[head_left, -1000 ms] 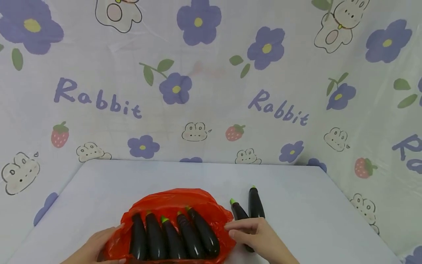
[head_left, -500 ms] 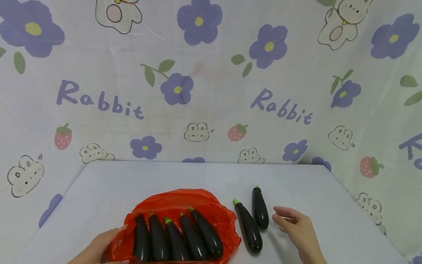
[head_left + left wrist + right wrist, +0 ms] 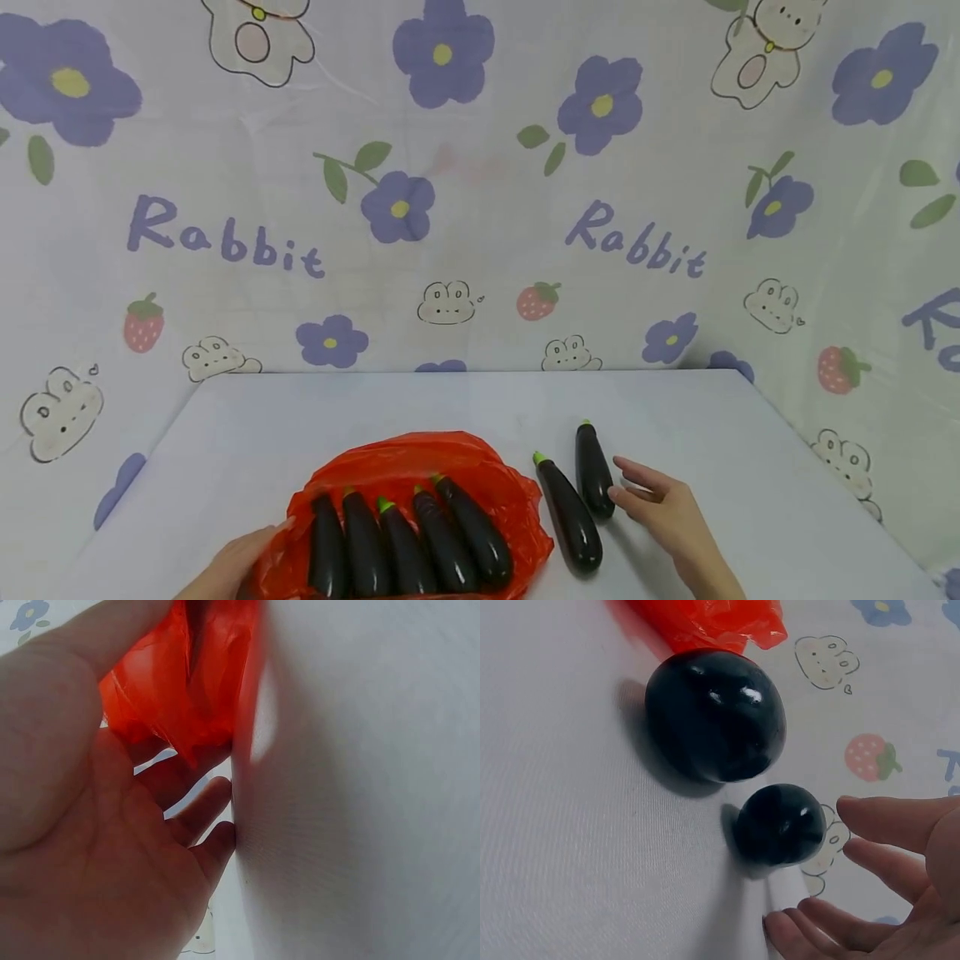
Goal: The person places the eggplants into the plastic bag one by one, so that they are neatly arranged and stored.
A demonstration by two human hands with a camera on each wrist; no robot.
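Observation:
Against the left side of a red plastic bag (image 3: 450, 446) is my left hand (image 3: 234, 560). In the left wrist view the bag (image 3: 191, 682) lies between its thumb and curved fingers, whose tips reach the table. Several dark, glossy eggplants (image 3: 401, 546) with green stem ends lie side by side in the bag's mouth. Right of it, two loose eggplants lie on the table: a nearer one (image 3: 570, 517) and a farther one (image 3: 594, 475). My right hand (image 3: 667, 508) hovers just right of the farther one, thumb and fingers apart. The right wrist view shows that eggplant (image 3: 780, 825) end-on, with nothing gripped.
The white table (image 3: 360, 404) extends behind and to both sides of the bag. A cloth backdrop (image 3: 480, 242) printed with purple flowers, rabbits and strawberries hangs behind the table and along its sides.
My right hand has left the bag's right edge, moved right past the loose eggplants, then come slightly back toward the farther one. The left hand has stayed at the bag.

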